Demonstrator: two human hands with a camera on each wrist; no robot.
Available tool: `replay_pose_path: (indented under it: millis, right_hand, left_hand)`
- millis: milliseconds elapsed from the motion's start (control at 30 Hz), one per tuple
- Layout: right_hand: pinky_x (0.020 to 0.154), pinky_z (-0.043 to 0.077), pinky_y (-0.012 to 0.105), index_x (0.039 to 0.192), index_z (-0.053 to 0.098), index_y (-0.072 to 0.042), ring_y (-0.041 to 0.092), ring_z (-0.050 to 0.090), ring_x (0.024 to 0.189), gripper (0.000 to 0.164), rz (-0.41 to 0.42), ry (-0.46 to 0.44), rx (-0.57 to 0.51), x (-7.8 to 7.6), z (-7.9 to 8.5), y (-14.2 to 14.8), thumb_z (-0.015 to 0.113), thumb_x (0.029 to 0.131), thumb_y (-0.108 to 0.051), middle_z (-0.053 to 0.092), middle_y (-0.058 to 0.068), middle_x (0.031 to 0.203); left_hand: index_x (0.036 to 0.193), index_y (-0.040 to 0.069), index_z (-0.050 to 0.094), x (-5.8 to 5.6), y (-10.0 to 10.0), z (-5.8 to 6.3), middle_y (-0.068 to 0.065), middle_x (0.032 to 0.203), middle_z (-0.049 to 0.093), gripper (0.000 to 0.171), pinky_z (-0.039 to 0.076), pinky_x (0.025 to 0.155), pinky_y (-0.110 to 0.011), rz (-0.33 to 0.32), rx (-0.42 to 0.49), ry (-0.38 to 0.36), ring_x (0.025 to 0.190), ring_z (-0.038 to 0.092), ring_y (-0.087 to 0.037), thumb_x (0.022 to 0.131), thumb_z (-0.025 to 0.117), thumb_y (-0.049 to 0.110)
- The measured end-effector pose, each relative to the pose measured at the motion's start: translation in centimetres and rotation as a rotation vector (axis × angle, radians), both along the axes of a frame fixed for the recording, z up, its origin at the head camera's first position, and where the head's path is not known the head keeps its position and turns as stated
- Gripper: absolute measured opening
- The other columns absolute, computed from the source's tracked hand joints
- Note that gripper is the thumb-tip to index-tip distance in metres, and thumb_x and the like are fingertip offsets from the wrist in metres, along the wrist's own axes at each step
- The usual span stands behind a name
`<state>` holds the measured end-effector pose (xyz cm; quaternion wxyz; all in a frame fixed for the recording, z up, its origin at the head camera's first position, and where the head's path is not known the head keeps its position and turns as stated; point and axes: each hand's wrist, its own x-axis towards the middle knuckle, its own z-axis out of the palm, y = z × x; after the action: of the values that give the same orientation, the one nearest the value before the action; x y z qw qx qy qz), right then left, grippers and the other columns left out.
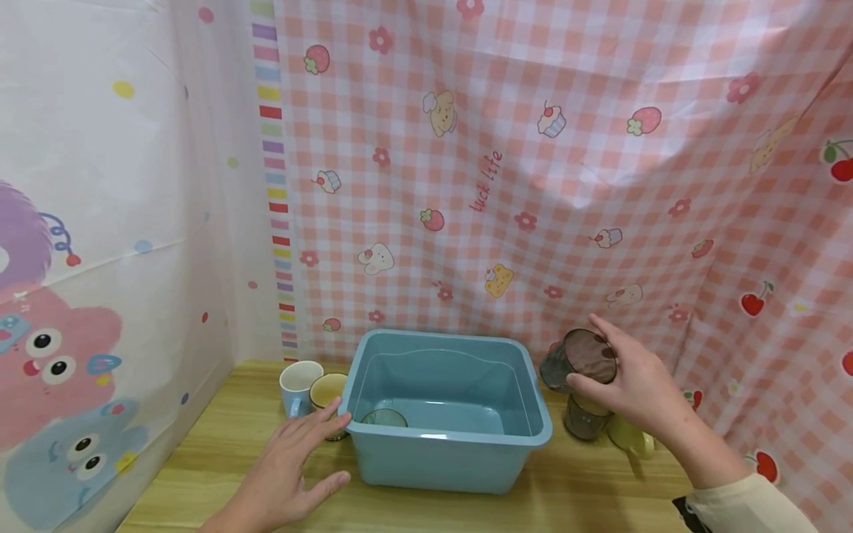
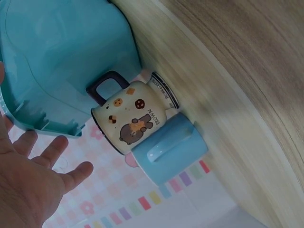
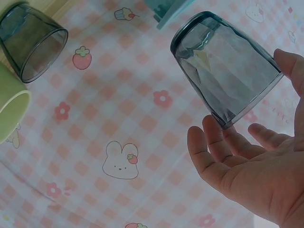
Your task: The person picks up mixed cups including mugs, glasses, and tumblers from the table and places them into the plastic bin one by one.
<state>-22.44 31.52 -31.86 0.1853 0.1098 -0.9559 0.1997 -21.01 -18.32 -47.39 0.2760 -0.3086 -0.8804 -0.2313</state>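
My right hand (image 1: 643,389) holds a smoky grey drinking glass (image 3: 228,66) near its rim, between thumb and fingers, in the air right of a blue plastic tub (image 1: 436,468). The glass is tilted, base toward the tub. Below it a second grey glass (image 1: 585,422) stands on the table beside a yellow-green mug (image 1: 628,437). My left hand (image 1: 283,459) has its fingers extended at the tub's left rim; whether they touch it, I cannot tell. One greenish clear glass (image 1: 384,419) is inside the tub at the left, mostly hidden by the front wall.
Left of the tub are a light blue mug (image 2: 171,149) and a cream mug with a bear print (image 2: 133,116), close together. A checked cloth (image 1: 426,163) hangs behind the wooden table (image 1: 220,437). Printed cloths also hang at both sides.
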Motion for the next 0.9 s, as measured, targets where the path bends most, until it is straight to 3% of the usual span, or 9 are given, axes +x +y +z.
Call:
replay_pose_path:
  millis: [533, 900]
  right_hand:
    - [0.092, 0.057, 0.065, 0.169, 0.031, -0.011, 0.047, 0.064, 0.125, 0.102, 0.013, -0.016, -0.025, 0.1, 0.3, -1.2, 0.084, 0.09, -0.049, 0.055, 0.027, 0.155]
    - [0.089, 0.058, 0.062, 0.167, 0.035, -0.01, 0.044, 0.067, 0.121, 0.1, 0.03, 0.029, -0.032, -0.2, 0.2, -2.2, 0.087, 0.089, -0.043, 0.059, 0.027, 0.15]
  left_hand:
    - [0.154, 0.021, 0.058, 0.0, -0.1, 0.0, -0.008, 0.163, 0.054, 0.079, 0.049, 0.105, -0.067, 0.01, -0.008, -0.009, 0.138, 0.061, -0.032, 0.084, 0.091, 0.038]
    - [0.154, 0.021, 0.059, 0.0, 0.0, 0.1, -0.008, 0.164, 0.054, 0.079, 0.05, 0.104, -0.068, 0.004, -0.005, 0.003, 0.138, 0.061, -0.032, 0.084, 0.091, 0.037]
